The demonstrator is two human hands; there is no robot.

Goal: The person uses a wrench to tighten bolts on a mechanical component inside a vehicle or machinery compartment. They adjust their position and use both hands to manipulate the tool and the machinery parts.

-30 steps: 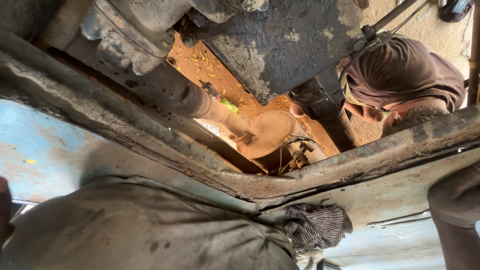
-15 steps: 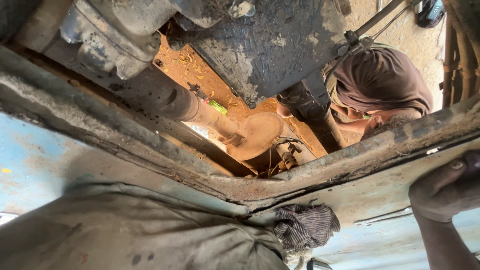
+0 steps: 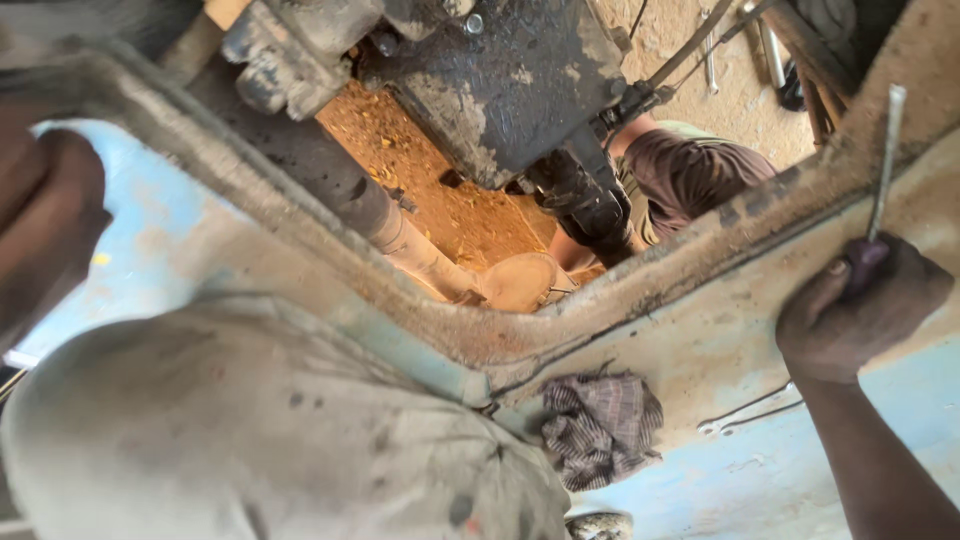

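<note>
Steel rod (image 3: 884,160) stands upright in the right hand (image 3: 860,305), fingers clenched round its handle against the rusty frame (image 3: 640,290); left hand (image 3: 45,225) blurred, grip unclear. Prying seems underway, needing firm leverage.

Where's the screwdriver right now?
In the head view, the screwdriver is at the far right, gripped in the right hand, its shaft pointing up along the dirty frame edge, right of the checked rag.

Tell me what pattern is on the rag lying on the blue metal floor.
The rag is dark grey with a fine light check, crumpled; the head view shows it best.
</note>
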